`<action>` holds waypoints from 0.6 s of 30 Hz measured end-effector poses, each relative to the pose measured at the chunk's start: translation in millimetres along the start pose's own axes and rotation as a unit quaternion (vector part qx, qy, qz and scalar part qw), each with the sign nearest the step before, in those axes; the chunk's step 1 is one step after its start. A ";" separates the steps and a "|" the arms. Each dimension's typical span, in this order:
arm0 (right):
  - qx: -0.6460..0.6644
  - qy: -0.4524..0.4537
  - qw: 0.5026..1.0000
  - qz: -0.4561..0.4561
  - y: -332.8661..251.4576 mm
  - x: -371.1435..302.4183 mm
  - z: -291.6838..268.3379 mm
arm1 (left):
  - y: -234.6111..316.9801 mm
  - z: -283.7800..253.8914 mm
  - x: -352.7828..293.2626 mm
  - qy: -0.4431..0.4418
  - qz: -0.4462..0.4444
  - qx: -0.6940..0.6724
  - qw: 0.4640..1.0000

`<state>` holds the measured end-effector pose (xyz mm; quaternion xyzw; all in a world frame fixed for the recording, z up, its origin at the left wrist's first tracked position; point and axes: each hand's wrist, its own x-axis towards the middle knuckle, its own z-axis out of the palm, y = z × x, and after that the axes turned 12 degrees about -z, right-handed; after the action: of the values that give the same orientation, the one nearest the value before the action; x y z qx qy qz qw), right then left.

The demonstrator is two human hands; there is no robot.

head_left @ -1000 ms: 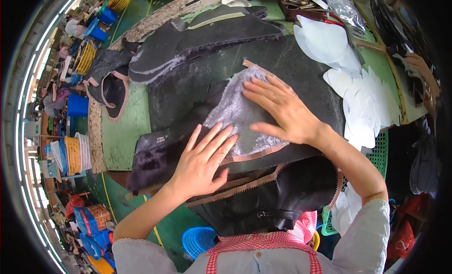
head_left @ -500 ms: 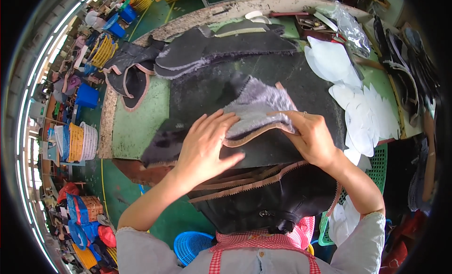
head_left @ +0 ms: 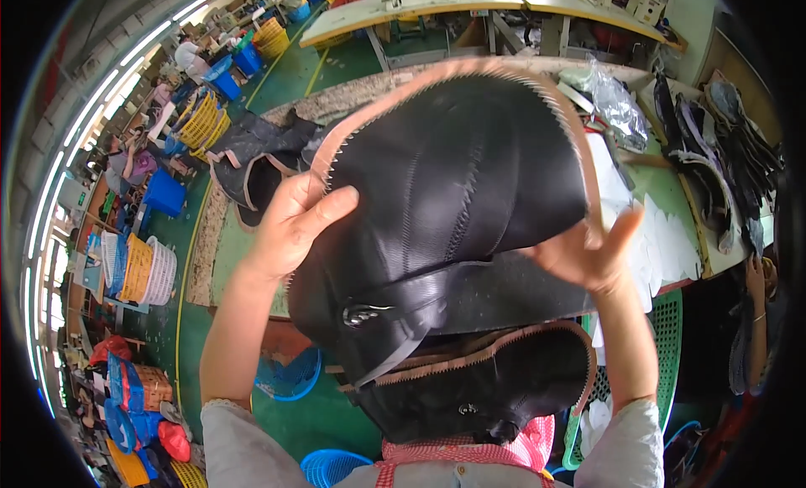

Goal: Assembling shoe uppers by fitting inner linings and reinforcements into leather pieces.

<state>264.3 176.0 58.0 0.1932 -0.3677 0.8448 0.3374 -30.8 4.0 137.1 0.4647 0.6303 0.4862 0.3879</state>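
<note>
A black leather boot upper (head_left: 453, 177) is raised over the bench, its stitched outer side and brown zigzag-sewn edging showing. It carries a small metal ornament on a strap. My left hand (head_left: 290, 224) grips its left edge, thumb on the leather and fingers hidden behind. At the lower right edge, my right hand (head_left: 583, 257) is open, thumb spread away and fingers partly behind the leather. Several more black uppers with the same edging (head_left: 487, 379) lie stacked across my lap, over a red checked apron (head_left: 470, 453).
Dark boot pieces (head_left: 264, 144) lie at the bench's far left. White sheet pieces (head_left: 667, 245) and a clear plastic bag (head_left: 621, 110) are on the right. A green basket (head_left: 669, 337) stands below. Another person's hand (head_left: 760, 278) shows at the far right.
The upper has come up off the bench and turned: its grey fleece faced up before, its black leather shows now. My right hand has loosened from its pinch; my left has closed on the edge.
</note>
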 end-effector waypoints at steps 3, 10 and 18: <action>-0.096 0.047 0.988 0.116 21.7 -2.7 -2.8 | -10.1 20.5 2.7 0.063 -0.020 -0.175 0.982; -0.274 0.181 0.944 0.027 30.9 32.4 41.7 | -4.3 17.6 12.3 -0.093 -0.015 -0.246 0.965; -0.239 0.182 0.954 0.000 33.7 24.4 39.6 | -20.1 30.4 7.3 -0.044 0.015 -0.302 0.952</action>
<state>226.4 139.7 81.4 -0.0503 -0.4911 0.7531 0.4348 -8.4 16.8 110.4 0.3567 0.4294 0.6386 0.5298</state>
